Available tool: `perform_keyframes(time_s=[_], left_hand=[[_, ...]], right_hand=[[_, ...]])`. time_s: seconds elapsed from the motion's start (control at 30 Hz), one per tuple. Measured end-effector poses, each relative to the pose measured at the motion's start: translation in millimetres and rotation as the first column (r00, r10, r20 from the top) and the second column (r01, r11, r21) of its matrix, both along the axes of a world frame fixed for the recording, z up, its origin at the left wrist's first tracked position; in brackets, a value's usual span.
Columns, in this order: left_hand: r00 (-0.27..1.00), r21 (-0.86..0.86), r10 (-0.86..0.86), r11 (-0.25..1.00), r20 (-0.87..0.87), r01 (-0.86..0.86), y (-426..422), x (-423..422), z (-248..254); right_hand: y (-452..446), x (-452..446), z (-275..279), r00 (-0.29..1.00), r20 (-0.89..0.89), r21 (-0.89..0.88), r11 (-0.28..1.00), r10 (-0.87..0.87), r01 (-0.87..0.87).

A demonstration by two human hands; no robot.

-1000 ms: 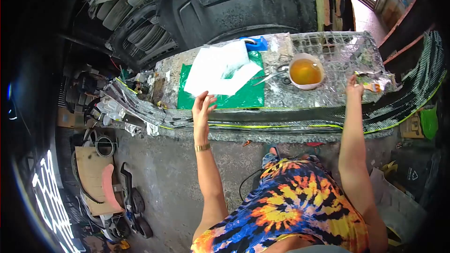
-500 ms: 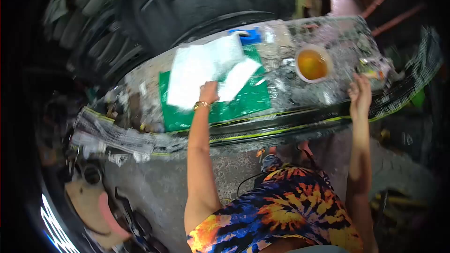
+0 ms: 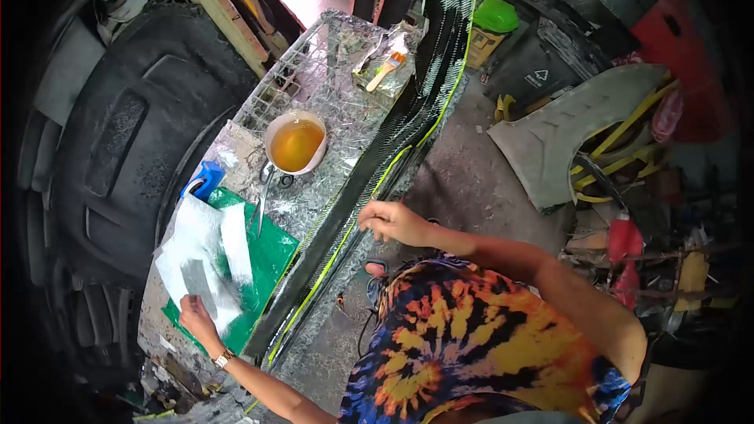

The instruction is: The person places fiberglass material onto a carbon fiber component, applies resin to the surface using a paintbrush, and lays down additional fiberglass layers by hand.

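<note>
My left hand (image 3: 198,319) is over the lower part of the white fabric sheets (image 3: 192,239), its fingers closed on the end of a thin grey strip (image 3: 196,279). The sheets and a narrower white piece (image 3: 236,239) lie on a green plastic sheet (image 3: 271,255). My right hand (image 3: 395,222) hovers beside the long black woven-fibre part (image 3: 357,180) with yellow-green edging. Its fingers are loosely curled and apart, with nothing visible in them. Scissors (image 3: 265,188) lie between the green sheet and a tub of amber liquid (image 3: 296,144).
A brush (image 3: 386,71) lies at the table's far end, and a blue tape dispenser (image 3: 204,180) sits near the white sheets. A large black panel (image 3: 118,149) stands to the left. On the right are a grey fender (image 3: 577,126) and a dark bin (image 3: 542,63).
My view has turned to the right, so the table now runs diagonally. My right hand has come back from the table's far end toward my body. The grey strip now shows at my left fingers.
</note>
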State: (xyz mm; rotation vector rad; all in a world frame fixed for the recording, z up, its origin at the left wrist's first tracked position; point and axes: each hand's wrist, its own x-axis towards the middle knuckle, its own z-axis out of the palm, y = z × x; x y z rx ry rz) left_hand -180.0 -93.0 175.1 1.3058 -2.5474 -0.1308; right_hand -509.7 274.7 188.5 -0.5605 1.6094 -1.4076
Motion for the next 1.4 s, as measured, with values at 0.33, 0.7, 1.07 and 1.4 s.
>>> perform_keyframes(time_s=[0.33,0.7,1.07,1.4], left_hand=[[0.930,0.365,-0.353,0.856,-0.106,0.366,266.2,-163.0,121.5],[0.881,0.813,-0.085,0.351,-0.466,0.464,390.7,-276.2,4.0],[0.745,0.810,0.320,0.280,-0.585,0.516,425.1,-299.3,-17.3],[0.384,0.712,0.632,0.413,-0.673,0.568,433.6,-327.6,-18.8]], right_hand=[[71.6,-62.6,58.8,0.668,-0.742,-0.255,0.899,0.055,-0.356],[152.7,-174.7,-32.8,0.858,0.048,-0.248,0.838,0.511,-0.485],[178.5,-181.6,-57.1,0.855,0.381,-0.217,0.933,0.351,-0.286],[182.1,-162.0,-53.2,0.802,0.307,-0.284,0.854,0.512,-0.436]])
